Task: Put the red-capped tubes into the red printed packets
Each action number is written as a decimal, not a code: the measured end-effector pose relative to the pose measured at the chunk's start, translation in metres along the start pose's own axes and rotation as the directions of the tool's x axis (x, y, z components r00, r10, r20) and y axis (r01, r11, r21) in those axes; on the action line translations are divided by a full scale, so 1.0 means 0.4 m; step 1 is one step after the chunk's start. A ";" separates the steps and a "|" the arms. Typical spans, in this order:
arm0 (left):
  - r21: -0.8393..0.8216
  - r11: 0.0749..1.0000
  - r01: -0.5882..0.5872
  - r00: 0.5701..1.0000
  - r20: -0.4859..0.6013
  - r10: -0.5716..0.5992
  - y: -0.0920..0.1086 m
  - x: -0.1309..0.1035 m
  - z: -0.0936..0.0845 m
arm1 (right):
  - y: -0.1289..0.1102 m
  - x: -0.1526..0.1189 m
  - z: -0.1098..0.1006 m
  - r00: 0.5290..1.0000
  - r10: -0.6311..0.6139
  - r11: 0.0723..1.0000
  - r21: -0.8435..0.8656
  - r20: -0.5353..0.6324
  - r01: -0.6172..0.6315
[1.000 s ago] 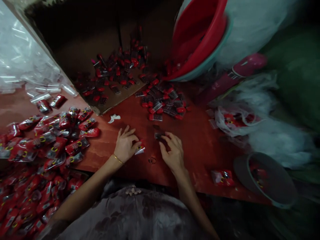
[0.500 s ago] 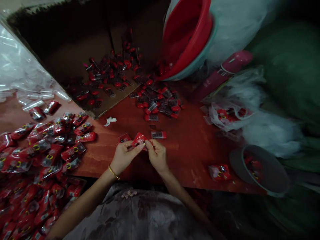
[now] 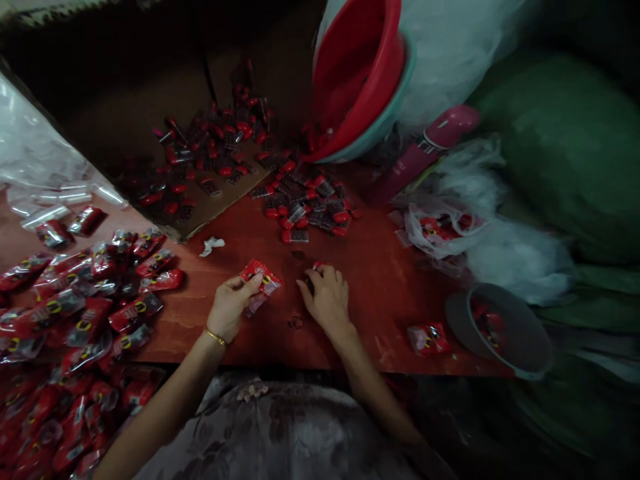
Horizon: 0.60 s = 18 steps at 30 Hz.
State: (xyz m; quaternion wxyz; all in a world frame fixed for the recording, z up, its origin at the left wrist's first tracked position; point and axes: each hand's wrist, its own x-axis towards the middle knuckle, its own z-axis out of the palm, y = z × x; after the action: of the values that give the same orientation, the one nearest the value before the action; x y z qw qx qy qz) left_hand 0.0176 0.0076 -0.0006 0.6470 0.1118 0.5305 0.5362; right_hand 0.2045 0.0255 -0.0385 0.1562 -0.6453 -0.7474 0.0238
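Observation:
My left hand (image 3: pixel 231 303), with a gold bangle at the wrist, pinches a red and clear printed packet (image 3: pixel 265 277) between thumb and fingers. A little to the right, my right hand (image 3: pixel 327 297) is over the red table (image 3: pixel 380 287), its fingers curled round a small red-capped container (image 3: pixel 317 265) that they mostly cover. Beyond both hands lies a pile of small red-capped clear containers (image 3: pixel 320 200). On the left, many filled red packets (image 3: pixel 95 293) are heaped.
A cardboard box (image 3: pixel 200 223) holding more containers lies on its side at the back left. Red basin (image 3: pixel 350 80), pink bottle (image 3: pixel 425 157), plastic bag (image 3: pixel 440 230) and grey bowl (image 3: pixel 525 333) stand right. A single packet (image 3: pixel 429 339) lies near the front edge.
My hands have moved apart. The packet stays in my left hand, while my right hand has let go of it and reached over the small container on the table. The view has shifted slightly.

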 end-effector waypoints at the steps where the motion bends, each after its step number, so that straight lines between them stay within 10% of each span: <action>1: 0.002 1.000 0.018 1.000 0.004 -0.018 -0.002 0.002 0.000 | 0.019 -0.013 0.003 0.999 -0.046 0.999 0.019 -0.010 0.047; 7: -0.002 0.995 0.095 0.995 0.007 -0.095 -0.009 0.010 0.004 | 0.080 -0.073 0.019 0.984 -0.025 0.986 0.158 -0.176 0.053; 18: -0.028 0.997 0.077 0.997 0.018 -0.077 0.016 -0.004 0.016 | 0.076 -0.060 0.011 1.000 -0.015 1.000 -0.023 -0.009 0.015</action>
State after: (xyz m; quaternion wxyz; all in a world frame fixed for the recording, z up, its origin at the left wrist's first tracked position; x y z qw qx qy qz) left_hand 0.0191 0.0115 0.0076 0.6731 0.0865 0.5214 0.5173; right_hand 0.2354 0.0078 -0.0548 0.1524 -0.6415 -0.7518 0.0115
